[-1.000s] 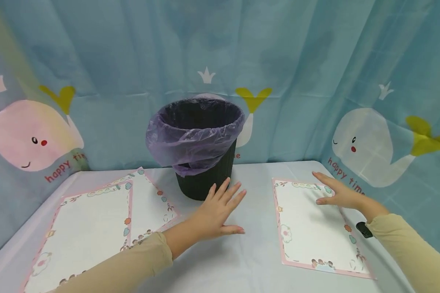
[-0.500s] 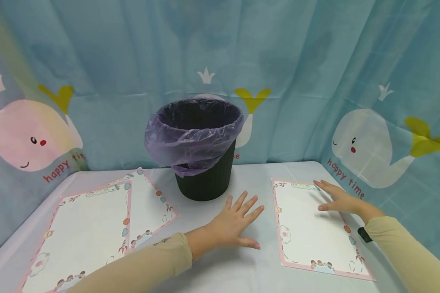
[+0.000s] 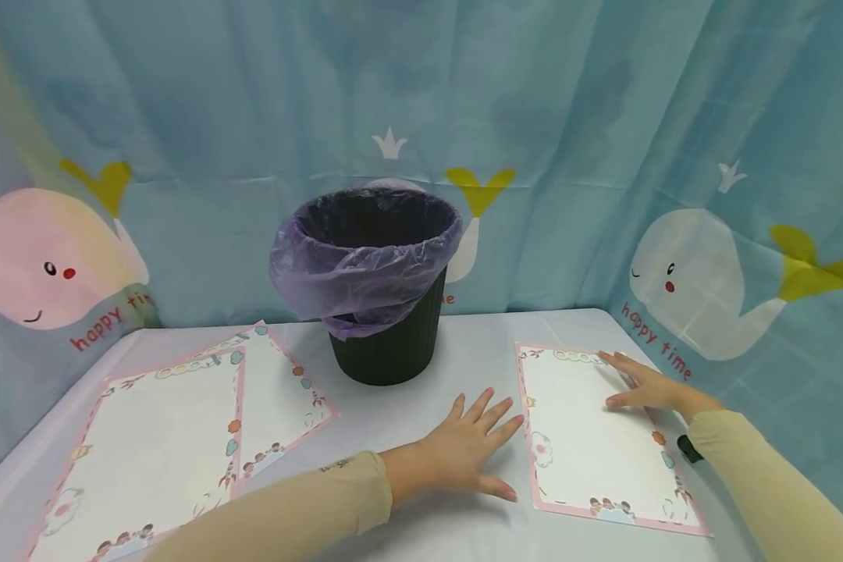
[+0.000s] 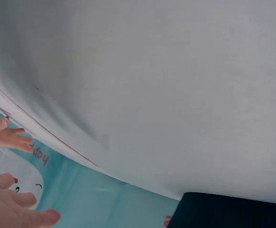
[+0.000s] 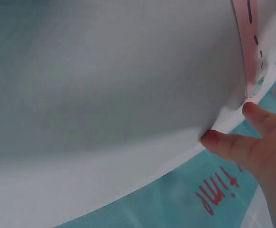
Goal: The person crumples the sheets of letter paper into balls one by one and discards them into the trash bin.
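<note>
My left hand [image 3: 457, 453], fingers spread, is over the white table just left of a pink-bordered sheet of paper [image 3: 579, 441]. It holds nothing, and its fingertips come close to the sheet's left edge. At that sheet's upper right edge is my right hand [image 3: 653, 388], thumb apart from the fingers. In the right wrist view, fingertips of the right hand [image 5: 271, 147] reach the tabletop and the paper's pink edge [image 5: 248, 47]. No grip on the sheet shows. The left wrist view has part of the left hand [image 4: 14, 204] low in the corner.
A dark trash can [image 3: 389, 355] lined with a purple plastic bag [image 3: 365, 281] stands at the back centre. Two more bordered sheets overlap at left, the front sheet [image 3: 154, 437] covering part of the rear sheet [image 3: 281, 390]. A blue curtain [image 3: 562, 195] surrounds the table [image 3: 478, 351].
My left hand has moved right and toward me, away from the trash can to the right sheet's left edge. My right hand has lowered slightly at the sheet's upper right.
</note>
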Motion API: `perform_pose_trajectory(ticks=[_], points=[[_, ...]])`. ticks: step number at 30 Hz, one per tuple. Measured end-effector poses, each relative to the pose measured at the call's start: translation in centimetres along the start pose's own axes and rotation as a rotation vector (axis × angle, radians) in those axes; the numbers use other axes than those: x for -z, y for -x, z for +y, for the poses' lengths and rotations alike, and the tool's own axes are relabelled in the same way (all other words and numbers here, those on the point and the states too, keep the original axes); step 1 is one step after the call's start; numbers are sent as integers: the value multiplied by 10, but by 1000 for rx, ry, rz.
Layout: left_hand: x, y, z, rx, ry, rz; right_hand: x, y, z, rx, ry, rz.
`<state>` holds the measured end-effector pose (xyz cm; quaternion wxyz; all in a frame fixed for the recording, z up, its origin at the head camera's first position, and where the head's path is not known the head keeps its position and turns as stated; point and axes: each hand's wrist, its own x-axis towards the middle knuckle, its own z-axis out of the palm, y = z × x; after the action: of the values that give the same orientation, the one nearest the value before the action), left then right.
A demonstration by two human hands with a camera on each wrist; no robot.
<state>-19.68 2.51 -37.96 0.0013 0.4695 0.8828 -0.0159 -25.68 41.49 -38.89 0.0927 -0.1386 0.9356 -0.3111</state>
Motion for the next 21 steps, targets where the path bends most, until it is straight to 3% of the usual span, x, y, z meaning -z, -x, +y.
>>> perform_pose_trajectory(ticks=[6,11,16,21], points=[[-1,-14,8,-2,-65,-37,-4,-5,-6,-100,101,-69],[5,-22,11,24,-103,-61,-6,-5,-10,-147,139,-70],[4,-22,11,49,-102,-96,-13,-7,-21,-105,289,-8],[2,-19,6,104,-87,-90,-29,-8,-42,-101,451,117]])
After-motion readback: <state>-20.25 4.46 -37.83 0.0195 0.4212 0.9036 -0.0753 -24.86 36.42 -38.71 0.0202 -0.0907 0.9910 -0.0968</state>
